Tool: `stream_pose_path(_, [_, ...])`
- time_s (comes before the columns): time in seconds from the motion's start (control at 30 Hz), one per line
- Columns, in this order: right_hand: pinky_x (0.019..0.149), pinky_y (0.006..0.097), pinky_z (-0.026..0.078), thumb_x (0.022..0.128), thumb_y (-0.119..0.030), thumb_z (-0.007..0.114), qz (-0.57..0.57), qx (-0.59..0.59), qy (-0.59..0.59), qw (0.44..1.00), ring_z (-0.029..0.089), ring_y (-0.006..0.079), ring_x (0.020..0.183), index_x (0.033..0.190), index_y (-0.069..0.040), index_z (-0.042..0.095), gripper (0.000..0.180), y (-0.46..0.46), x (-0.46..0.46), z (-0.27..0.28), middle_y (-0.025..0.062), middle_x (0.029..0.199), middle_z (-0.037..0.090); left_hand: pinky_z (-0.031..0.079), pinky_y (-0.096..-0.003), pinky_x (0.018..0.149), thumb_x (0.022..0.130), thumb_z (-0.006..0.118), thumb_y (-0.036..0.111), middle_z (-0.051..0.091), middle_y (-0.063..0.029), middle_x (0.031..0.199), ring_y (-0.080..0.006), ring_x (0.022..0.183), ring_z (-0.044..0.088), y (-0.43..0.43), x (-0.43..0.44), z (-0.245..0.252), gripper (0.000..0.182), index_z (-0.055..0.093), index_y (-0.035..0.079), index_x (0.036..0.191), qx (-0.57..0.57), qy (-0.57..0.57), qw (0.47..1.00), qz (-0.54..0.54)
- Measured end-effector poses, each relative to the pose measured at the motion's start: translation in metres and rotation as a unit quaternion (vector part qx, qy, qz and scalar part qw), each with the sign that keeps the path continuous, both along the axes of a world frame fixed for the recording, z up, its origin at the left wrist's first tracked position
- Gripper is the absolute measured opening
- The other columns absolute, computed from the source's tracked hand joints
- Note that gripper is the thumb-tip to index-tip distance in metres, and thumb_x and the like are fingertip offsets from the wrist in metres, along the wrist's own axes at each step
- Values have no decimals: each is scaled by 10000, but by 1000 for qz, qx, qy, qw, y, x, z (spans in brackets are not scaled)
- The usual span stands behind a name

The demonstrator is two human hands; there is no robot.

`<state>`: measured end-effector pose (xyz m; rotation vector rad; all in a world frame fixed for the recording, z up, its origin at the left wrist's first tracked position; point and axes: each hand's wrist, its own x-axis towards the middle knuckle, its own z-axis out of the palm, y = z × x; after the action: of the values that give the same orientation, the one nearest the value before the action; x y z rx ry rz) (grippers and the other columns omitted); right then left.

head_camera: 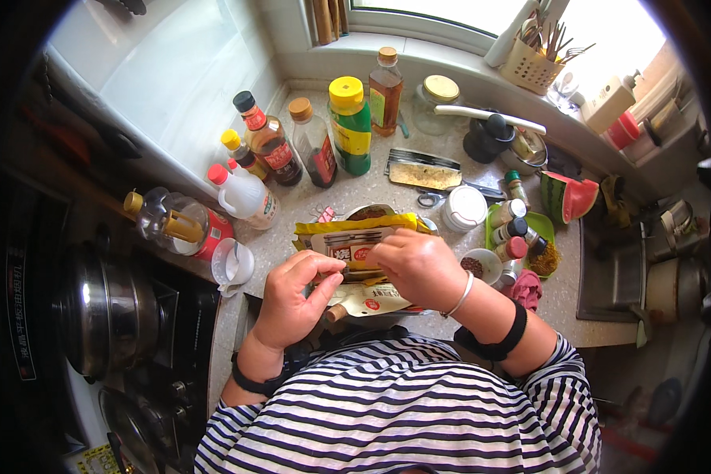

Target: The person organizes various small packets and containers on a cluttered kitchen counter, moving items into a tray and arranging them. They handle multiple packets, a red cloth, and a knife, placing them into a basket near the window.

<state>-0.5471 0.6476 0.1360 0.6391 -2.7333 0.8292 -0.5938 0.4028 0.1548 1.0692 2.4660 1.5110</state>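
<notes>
Both hands are raised over a group of food packets at the counter's near edge. My left hand (299, 296) is at the left of the packets, thumb and index fingertips close together; whether something thin is between them cannot be told. My right hand (418, 266) is curled over the packets' right side, its fingertips partly hidden. Between the hands stands a printed seasoning packet (361, 246) with a yellow-edged bag (332, 226) behind it. A cream pouch with a brown cap (364, 299) lies nearest my body. A small bowl of peppercorn-like grains (477, 265) is right of my right hand.
Several sauce bottles (278, 148) stand at the back left, beside a white jug (252, 201). A measuring cup (232, 263) stands near the stove, which holds a steel pot (109, 308). Spice jars on a green tray (539, 222), cut watermelon (572, 195) and a sink (610, 272) are at right.
</notes>
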Motion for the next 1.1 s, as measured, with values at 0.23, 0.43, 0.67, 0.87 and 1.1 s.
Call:
stream_pose_path(0.23, [744, 421, 584, 911, -126, 704, 42, 40, -95, 994, 716, 315, 870, 1008, -107, 723, 101, 3, 3, 0, 84, 885, 699, 564, -319, 715, 893, 760, -27, 727, -121, 944, -232, 823, 708, -1, 4, 0, 157, 746, 8, 1046, 4, -4, 1000, -8])
stream_pose_path(0.43, [719, 390, 590, 924, -102, 723, 5, -42, -28, 999, 726, 315, 805, 991, -74, 739, 75, 52, -17, 25, 116, 897, 727, 550, -303, 706, 899, 760, -27, 721, -113, 921, -213, 808, 696, 1, 0, 1, 138, 747, 9, 1032, -5, 1, 1000, 15])
stream_pose_path(0.67, [779, 412, 591, 921, -172, 706, -148, 7, -124, 981, 747, 333, 832, 1030, -9, 746, 200, 132, -79, 18, 181, 911, 753, 550, -296, 706, 909, 749, -32, 721, -110, 902, -193, 774, 689, 4, -14, -1, 126, 743, -4, 1032, 26, -6, 999, 42])
stream_pose_path(0.87, [943, 471, 572, 880, -236, 679, -141, 188, -213, 949, 714, 435, 1040, 1052, -28, 776, 287, 149, -163, -43, 241, 1053, 750, 532, -272, 743, 931, 711, -51, 715, -101, 909, -166, 808, 690, 4, -27, -4, 112, 725, -23, 1039, 44, -44, 996, 61])
stream_pose_path(1.1, [999, 448, 564, 869, -237, 683, -124, 282, -349, 885, 708, 385, 1166, 1196, -27, 752, 394, 149, -260, -103, 243, 1216, 740, 530, -285, 731, 917, 719, -54, 729, -107, 894, -184, 786, 688, 2, -38, -11, 112, 728, -20, 1023, 56, -78, 992, 84])
